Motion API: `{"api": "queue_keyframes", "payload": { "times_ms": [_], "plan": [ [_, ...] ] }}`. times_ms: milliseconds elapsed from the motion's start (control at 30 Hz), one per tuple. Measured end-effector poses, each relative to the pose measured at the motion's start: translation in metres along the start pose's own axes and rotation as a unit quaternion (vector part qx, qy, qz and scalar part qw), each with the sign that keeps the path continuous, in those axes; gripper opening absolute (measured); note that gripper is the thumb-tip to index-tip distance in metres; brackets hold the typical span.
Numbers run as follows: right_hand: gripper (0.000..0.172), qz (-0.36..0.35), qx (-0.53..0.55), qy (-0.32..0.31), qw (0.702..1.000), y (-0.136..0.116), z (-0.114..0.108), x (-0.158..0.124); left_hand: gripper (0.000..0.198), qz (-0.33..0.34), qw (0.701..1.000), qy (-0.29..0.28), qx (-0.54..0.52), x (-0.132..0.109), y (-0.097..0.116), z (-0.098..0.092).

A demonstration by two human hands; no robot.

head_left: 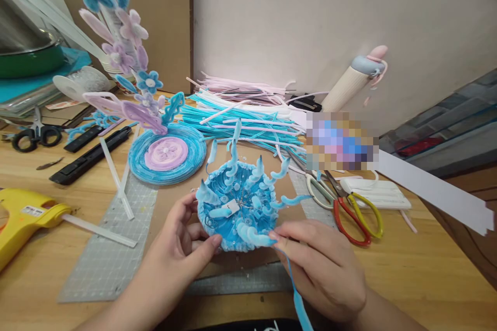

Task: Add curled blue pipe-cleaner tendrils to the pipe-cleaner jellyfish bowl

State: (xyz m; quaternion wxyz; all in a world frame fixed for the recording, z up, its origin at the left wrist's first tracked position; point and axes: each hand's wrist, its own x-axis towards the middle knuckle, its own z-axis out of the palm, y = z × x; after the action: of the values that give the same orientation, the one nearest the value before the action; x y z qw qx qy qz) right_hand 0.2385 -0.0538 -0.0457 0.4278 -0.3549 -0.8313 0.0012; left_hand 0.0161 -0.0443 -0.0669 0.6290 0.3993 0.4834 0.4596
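- Two hands, one piece. Entry, please?
- Item: blue bowl-shaped piece (236, 201), fuzzy chenille, with a coiled base, curled spikes round the rim and a small white tag at centre. Held low over the wooden table (407, 269), at its near middle.
- Grip?
- Left hand (182, 248) clasps the rim at 8 o'clock, thumb pressed on top. Right hand (322, 269) is at 4 o'clock, thumb and forefinger pinching a blue fuzzy strand (295, 289) that trails towards 6.
- Surroundings?
- At 11 o'clock, a flat spiral disc (166, 152), blue and lilac, bearing upright flowers. At 12, a heap of loose stems (248, 119). At 3, red-and-yellow scissors (349, 207), just beside the right hand. At 9, a yellow glue gun (23, 217) beside a grey gridded mat (108, 248).
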Motion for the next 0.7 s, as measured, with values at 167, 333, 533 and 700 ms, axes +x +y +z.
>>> {"api": "queue_keyframes", "payload": {
  "times_ms": [167, 333, 533, 700],
  "plan": [
    [0.016, -0.001, 0.001, -0.015, 1.0, 0.0011, 0.0001, 0.0011, 0.052, -0.003, 1.0, -0.012, -0.001, 0.0011, -0.0011, -0.0016],
    [0.017, 0.01, 0.004, -0.017, 1.0, 0.0008, -0.0006, 0.0015, 0.049, -0.002, 1.0, -0.017, -0.013, 0.0008, -0.0006, -0.0004],
    [0.02, 0.014, 0.017, -0.022, 0.999, 0.002, 0.0003, 0.0026, 0.049, -0.004, 1.0, -0.022, -0.005, -0.0002, -0.0016, -0.0009],
    [0.015, 0.017, 0.03, -0.018, 0.999, 0.0005, -0.001, 0.0021, 0.059, -0.009, 0.999, -0.05, 0.009, -0.0003, -0.007, -0.0045]
  ]
}}
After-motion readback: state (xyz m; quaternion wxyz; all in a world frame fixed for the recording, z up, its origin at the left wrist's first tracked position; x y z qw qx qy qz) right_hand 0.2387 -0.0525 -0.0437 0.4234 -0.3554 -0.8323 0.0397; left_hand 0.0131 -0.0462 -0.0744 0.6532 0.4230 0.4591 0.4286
